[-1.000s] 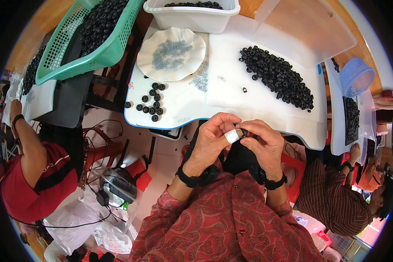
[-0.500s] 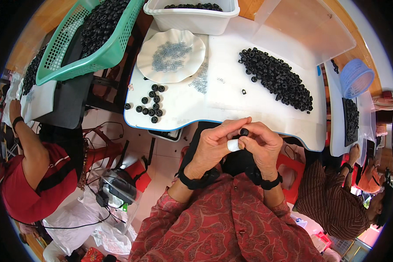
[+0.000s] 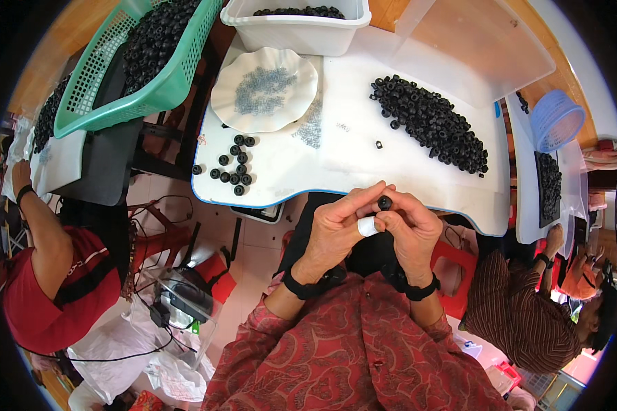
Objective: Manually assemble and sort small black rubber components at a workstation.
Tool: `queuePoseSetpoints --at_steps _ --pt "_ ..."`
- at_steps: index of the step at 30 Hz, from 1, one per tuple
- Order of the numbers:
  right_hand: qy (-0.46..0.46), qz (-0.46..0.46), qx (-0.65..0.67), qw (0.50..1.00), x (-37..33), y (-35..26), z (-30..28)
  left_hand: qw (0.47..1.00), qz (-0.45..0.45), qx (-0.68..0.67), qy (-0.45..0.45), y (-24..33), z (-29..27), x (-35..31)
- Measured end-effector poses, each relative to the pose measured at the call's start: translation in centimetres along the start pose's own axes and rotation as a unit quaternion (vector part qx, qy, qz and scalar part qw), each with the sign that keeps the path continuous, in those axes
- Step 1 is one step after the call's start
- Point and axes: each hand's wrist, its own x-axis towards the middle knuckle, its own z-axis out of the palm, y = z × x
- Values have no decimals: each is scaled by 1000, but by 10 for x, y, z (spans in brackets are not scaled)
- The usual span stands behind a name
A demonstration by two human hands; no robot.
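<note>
A small round black part with a hole in its face is pinched between the fingertips of both my hands, just off the near edge of the table. My left hand has white tape wrapped round its thumb and closes on the part from one side. From the other side my right hand grips it with thumb and fingers. Beyond them on the white table lies a long heap of black parts. Several finished-looking round black pieces sit at the left, below a wavy-rimmed white plate of small clear pieces.
A white tub and a green basket hold more black parts. A clear plastic sheet stands at the back right. Co-workers sit left and right, with a blue basket near the right one.
The black part has turned in my fingers, so its holed face now shows. My hands stay nearly in place; the whole view has shifted slightly.
</note>
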Motion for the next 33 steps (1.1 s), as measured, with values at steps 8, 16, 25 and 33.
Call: queuePoseSetpoints --at_steps 8,16,25,33 --pt "-12 50 81 995 -3 -2 1 992 17 123 -38 4 -16 -4" --pt "-34 34 90 995 -8 -1 -1 989 48 141 -24 10 -7 -3" --pt "-9 61 69 996 -11 -12 2 988 28 151 10 9 2 -6" --pt "3 115 61 991 -12 -15 -5 971 82 225 16 9 11 -6"
